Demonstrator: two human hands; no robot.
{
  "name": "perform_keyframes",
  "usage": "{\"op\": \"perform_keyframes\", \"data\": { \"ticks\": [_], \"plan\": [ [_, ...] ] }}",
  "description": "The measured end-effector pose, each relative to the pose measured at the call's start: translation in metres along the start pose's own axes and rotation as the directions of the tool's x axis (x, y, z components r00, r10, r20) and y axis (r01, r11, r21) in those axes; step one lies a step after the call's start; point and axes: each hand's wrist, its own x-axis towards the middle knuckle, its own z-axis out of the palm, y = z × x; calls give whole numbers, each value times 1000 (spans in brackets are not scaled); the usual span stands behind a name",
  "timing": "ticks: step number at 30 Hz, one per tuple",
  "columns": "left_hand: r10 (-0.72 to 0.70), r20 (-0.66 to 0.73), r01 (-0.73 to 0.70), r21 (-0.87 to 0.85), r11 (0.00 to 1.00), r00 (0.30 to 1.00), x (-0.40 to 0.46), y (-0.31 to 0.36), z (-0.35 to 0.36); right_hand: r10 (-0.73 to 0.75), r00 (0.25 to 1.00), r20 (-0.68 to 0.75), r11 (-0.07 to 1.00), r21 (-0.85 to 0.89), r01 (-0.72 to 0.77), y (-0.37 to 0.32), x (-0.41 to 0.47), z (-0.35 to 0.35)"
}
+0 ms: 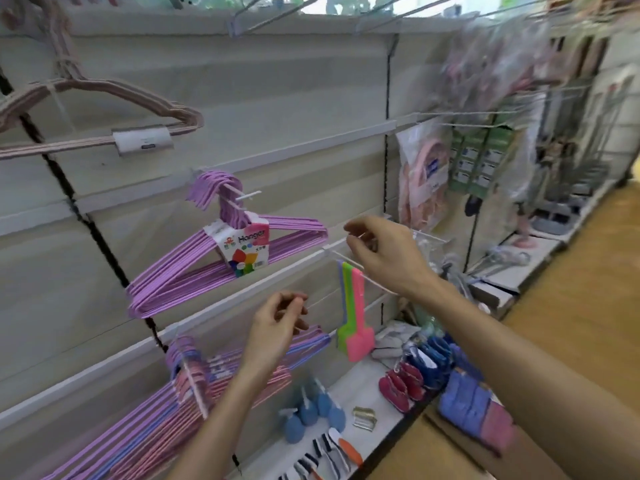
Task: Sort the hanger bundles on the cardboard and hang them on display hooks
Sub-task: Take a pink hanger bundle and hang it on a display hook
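Shop aisle, slatted wall panel with white rails and display hooks; low shelf beneath, wood floor to the right.

Hands: left hand pinches the outer end of a thin white hook between thumb and fingertips. Right hand is raised higher and further right, fingers curled at a second hook near its rail; whether it actually grips the wire I cannot tell. Neither hand carries a hanger bundle.

Task items: purple bundle with a "Hanger" card hangs on its own hook, up and left of both hands. Mixed bundles (purple, pink, blue) hang low left, below the left hand. Pink bundle hangs top left. No cardboard identified in view.

Key relation: the pinched hook's long axis runs from the rail out toward the person, tip at the left fingers; the colourful paddles hang just right of it. Left hand is nearer the hanging bundles; right hand is nearer the rail slot.

Counts: hands 2; hanger groups on the wall 3; hooks being handled 2; paddle stacks 1.

Judgement: hooks are being set or adjusted ahead of hanging; the next bundle must still be fetched.
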Motion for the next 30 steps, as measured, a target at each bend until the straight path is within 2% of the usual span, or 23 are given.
{"op": "perform_keyframes", "data": {
  "ticks": [4, 10, 15, 23, 30],
  "plan": [
    [150, 153, -164, 84, 983, 977, 6, 13, 42, 6, 998, -64, 999, -34, -8, 21, -13, -42],
    [246, 318, -291, 103, 951, 915, 12, 31, 122, 65, 988, -137, 994, -77, -76, 71, -28, -112],
    [347, 429, -465, 207, 861, 834, 21, 32, 185, 118, 976, -185, 987, -85, -136, 113, -48, -166],
    [383, 533, -530, 150, 835, 754, 26, 50, 285, 237, 940, -245, 960, -92, -266, 185, -80, -227],
    [322, 628, -480, 94, 872, 708, 24, 50, 358, 344, 888, -304, 917, -95, -388, 245, -109, -262]
  ]
}}
